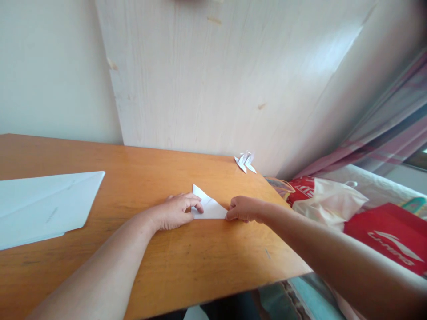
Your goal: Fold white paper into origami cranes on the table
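A small white paper folded into a triangle (209,207) lies flat on the orange wooden table (200,258). My left hand (176,210) rests on its left part, fingers curled and pressing the paper down. My right hand (243,209) pinches the paper's right corner with closed fingers. Both forearms reach in from the near edge of the table.
A stack of large white sheets (43,204) lies at the table's left. A small folded paper figure (245,162) sits at the back near a pale wooden board (216,80) leaning on the wall. Red and clear plastic bags (367,213) lie right of the table edge.
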Demonstrator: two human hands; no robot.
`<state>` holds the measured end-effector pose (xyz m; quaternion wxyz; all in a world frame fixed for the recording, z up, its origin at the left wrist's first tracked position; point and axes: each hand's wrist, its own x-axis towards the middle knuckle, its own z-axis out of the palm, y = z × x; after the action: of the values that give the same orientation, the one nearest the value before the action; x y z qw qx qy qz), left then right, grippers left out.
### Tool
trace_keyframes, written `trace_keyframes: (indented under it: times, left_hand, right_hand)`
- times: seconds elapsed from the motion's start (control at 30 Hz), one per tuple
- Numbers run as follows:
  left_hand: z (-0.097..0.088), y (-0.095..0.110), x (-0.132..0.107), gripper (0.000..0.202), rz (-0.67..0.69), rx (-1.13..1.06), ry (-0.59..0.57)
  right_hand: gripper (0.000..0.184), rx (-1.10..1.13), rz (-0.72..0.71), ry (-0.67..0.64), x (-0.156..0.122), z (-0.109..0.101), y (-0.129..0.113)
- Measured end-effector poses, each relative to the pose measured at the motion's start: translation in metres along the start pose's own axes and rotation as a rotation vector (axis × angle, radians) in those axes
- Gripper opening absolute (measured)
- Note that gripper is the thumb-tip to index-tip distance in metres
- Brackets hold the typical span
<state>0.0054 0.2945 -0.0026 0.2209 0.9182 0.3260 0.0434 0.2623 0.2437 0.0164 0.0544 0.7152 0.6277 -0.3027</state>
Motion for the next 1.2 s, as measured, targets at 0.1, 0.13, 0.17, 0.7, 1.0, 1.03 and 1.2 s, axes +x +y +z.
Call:
trace_keyframes:
  times: [0.1, 0.13, 0.17, 0.7, 1.0, 1.03, 1.2]
  left_hand:
    - [0.001, -0.002, 0.0, 0.04, 0.014, 0.0, 0.005]
    - [0.001, -0.002, 0.001, 0.04, 0.016, 0.002, 0.007]
    - [0.001, -0.003, 0.001, 0.039, 0.016, 0.005, 0.008]
    - [0.002, -0.004, 0.0, 0.036, 0.025, -0.009, 0.019]
    - [0.003, -0.006, -0.001, 0.036, 0.012, -0.042, 0.015]
    - [0.003, -0.006, -0.001, 0.036, 0.014, -0.048, 0.019]
    - [0.006, -0.009, 0.0, 0.036, 0.023, -0.068, 0.032]
  right_hand:
    - [0.015, 0.014, -0.001, -0.015, -0.001, -0.002, 0.004]
    - [0.015, 0.018, -0.002, -0.022, -0.001, -0.002, 0.006]
    - [0.015, 0.021, -0.003, -0.028, -0.002, -0.003, 0.007]
    - [0.012, 0.11, 0.002, -0.19, -0.007, -0.02, 0.007]
    - [0.007, 0.194, -0.04, -0.213, -0.001, -0.018, 0.018]
    - [0.007, 0.2, -0.043, -0.215, -0.001, -0.018, 0.018]
    - [0.008, 0.226, -0.055, -0.206, -0.001, -0.017, 0.02]
